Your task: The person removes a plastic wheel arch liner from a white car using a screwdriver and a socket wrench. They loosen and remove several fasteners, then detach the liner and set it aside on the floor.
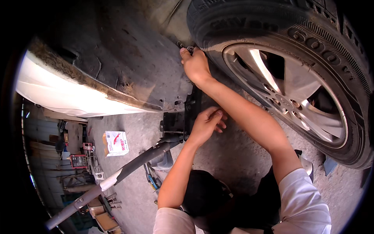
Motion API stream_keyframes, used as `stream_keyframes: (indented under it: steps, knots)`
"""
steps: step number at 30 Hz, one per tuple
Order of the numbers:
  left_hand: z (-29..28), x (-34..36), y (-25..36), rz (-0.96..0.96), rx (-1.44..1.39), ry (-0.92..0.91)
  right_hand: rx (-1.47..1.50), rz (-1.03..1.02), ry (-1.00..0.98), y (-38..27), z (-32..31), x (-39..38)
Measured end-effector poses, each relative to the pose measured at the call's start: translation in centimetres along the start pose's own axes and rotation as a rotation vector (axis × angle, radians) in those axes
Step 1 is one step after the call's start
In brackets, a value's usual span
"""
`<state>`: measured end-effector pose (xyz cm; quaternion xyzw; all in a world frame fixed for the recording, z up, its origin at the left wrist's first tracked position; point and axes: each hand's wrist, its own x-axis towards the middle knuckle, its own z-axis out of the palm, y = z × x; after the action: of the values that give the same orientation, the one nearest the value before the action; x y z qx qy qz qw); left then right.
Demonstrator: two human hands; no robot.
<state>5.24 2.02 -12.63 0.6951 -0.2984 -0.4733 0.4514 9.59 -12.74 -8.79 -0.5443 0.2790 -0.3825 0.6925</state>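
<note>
My right hand (196, 67) reaches up beside the tyre, its fingers closed around a small metal tool (190, 49) with a round head, perhaps a ratchet. The tool lies against the dark wheel-arch liner (132, 58), and its far part is hidden. Below my right forearm, my left hand (208, 124) hangs with loosely curled fingers apart and nothing in them. Close to that hand is a black bracket-like part (175, 121) at the lower end of the liner. A large tyre (218, 33) with a silver alloy rim (298, 84) stands to the right.
White bodywork (74, 91) curves along the left. A long jack handle (128, 167) slopes from the black part to the lower left. On the concrete floor are a white and red cardboard box (116, 143) and blue-handled pliers (152, 180). Shelves with equipment (78, 160) line the left wall.
</note>
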Motion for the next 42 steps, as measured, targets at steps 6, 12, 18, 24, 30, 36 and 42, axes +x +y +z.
stream_keyframes:
  steps: [6, 12, 18, 24, 30, 36, 42]
  knots:
    - [-0.8, -0.3, -0.2, -0.024, 0.016, 0.006, -0.437, -0.27, -0.109, 0.4, -1.4, -0.2]
    - [-0.2, 0.4, -0.5, -0.014, 0.102, -0.021, -0.659, -0.56, -0.084, 1.3, -2.0, 0.1]
    - [0.4, 0.6, -0.3, -0.02, 0.102, -0.06, 0.134, -0.002, 0.015, 0.4, 0.4, 0.6]
    - [-0.1, 0.7, -1.4, -0.051, 0.111, -0.1, -0.531, -0.349, -0.138, 0.6, -2.1, -0.3]
    - [0.5, 0.7, -1.3, -0.048, 0.124, -0.105, -0.72, -0.546, -0.121, 1.2, -1.9, -0.5]
    - [1.0, 0.8, -0.6, -0.047, 0.147, -0.137, -0.125, -0.214, -0.146, 0.9, -1.3, 0.8]
    - [0.5, -0.5, -0.1, -0.077, 0.307, -0.132, 0.204, 0.038, -0.07, 0.2, 0.5, -0.4]
